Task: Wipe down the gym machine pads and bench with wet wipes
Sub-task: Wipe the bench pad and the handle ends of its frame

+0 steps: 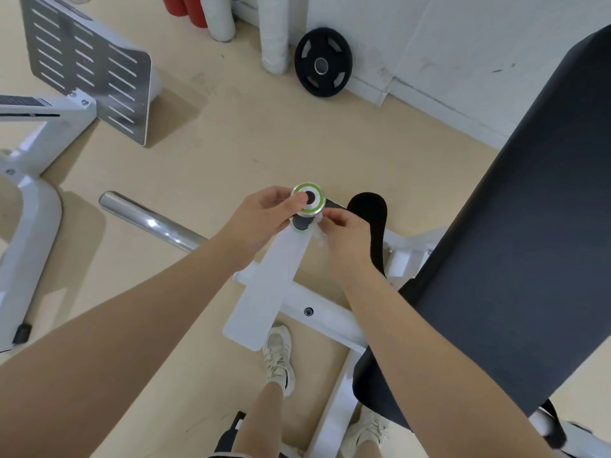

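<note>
A machine handle (308,202) with a black grip and a silver, green-ringed end cap points up at me from a white lever arm (267,285). My left hand (264,216) holds the handle from the left, thumb against the cap. My right hand (344,233) pinches a small crumpled wet wipe (319,233) against the right side of the grip. The large dark bench pad (515,233) slopes along the right side. A small black pad (370,209) sits just behind my right hand.
A chrome bar (148,223) sticks out to the left of the lever. A perforated grey footplate (89,67) on a white frame stands at upper left. A black weight plate (322,62) leans on the back wall. My feet in pale sneakers (279,358) stand below the frame.
</note>
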Demonstrator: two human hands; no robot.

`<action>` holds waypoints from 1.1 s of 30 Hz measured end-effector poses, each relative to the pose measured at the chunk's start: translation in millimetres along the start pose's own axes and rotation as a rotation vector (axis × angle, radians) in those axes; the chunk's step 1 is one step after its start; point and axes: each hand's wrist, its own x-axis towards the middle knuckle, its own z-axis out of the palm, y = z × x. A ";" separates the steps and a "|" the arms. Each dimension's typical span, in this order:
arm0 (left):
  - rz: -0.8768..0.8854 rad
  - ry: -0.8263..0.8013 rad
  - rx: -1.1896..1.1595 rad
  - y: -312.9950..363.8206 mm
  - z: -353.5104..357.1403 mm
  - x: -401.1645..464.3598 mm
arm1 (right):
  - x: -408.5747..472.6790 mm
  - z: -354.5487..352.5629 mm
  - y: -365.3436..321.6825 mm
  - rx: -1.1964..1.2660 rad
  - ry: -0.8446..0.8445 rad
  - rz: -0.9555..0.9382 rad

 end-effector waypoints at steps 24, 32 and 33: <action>-0.205 0.080 -0.435 -22.5 -19.1 33.6 | 73.0 -2.8 -72.9 -0.622 -0.763 -0.115; -0.139 0.024 -0.275 -13.5 -16.5 27.8 | 29.9 -15.3 -89.1 0.009 -0.467 -0.019; -0.134 0.016 -0.256 -12.4 -15.2 25.3 | 27.2 -18.0 -69.0 0.059 -0.258 0.058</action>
